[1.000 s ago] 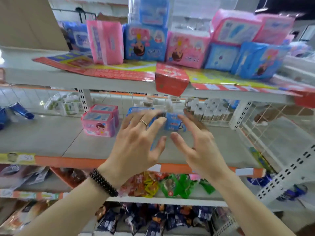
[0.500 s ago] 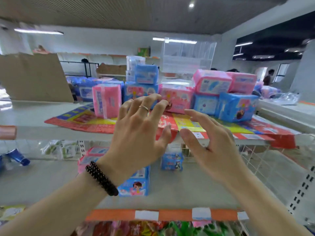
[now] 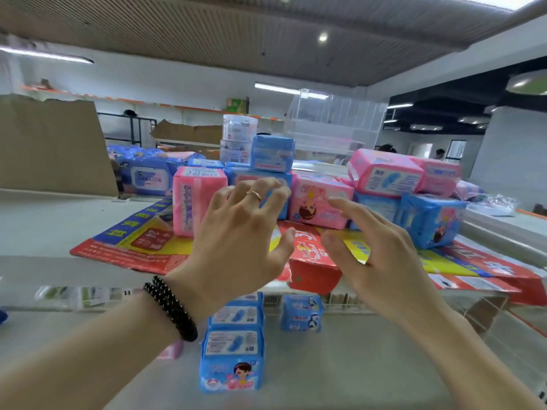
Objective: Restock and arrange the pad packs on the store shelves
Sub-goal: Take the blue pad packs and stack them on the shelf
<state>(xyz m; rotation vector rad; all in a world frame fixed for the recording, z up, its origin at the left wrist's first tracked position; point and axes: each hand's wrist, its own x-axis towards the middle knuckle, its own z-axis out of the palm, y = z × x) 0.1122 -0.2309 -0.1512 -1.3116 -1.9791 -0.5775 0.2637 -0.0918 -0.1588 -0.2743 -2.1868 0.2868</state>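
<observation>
— Shop shelving fills the view under a ribbed ceiling, yes? What sits on the top shelf (image 3: 53, 229)?

— At its left end, brown cardboard (image 3: 50, 143) stands upright. Nearer the middle a flattened printed carton (image 3: 139, 241) lies over the front edge, and the pad packs sit on it. Leftmost is a pink pack (image 3: 196, 196) standing on end. Behind it, toward the back edge, is a blue wipes pack (image 3: 148, 176).

— And the hands?

— The left hand (image 3: 239, 247), with a ring and a black bead bracelet (image 3: 173, 309) at the wrist, is raised before the packs, fingers spread and slightly bent, gripping nothing. Its fingertips overlap a blue pack (image 3: 236, 176); whether they touch it cannot be told. A smaller blue pack (image 3: 272, 153) sits on top of that one. The right hand (image 3: 381, 253) is just beside the left, also spread, holding nothing, thumb over the carton's front edge.

— Further right?

— A pink pack with a cartoon face (image 3: 319, 205) lies between the two hands. Then two pink packs (image 3: 384, 173) lie stacked on blue ones (image 3: 432, 220) toward the right end. A clear bin (image 3: 334, 125) stands behind them.

— The lower shelf (image 3: 355, 365)?

— Below the left wrist, a row of blue packs (image 3: 233, 344) runs from the front edge backward. One small blue pack (image 3: 302, 312) stands apart to their right, near the back.
</observation>
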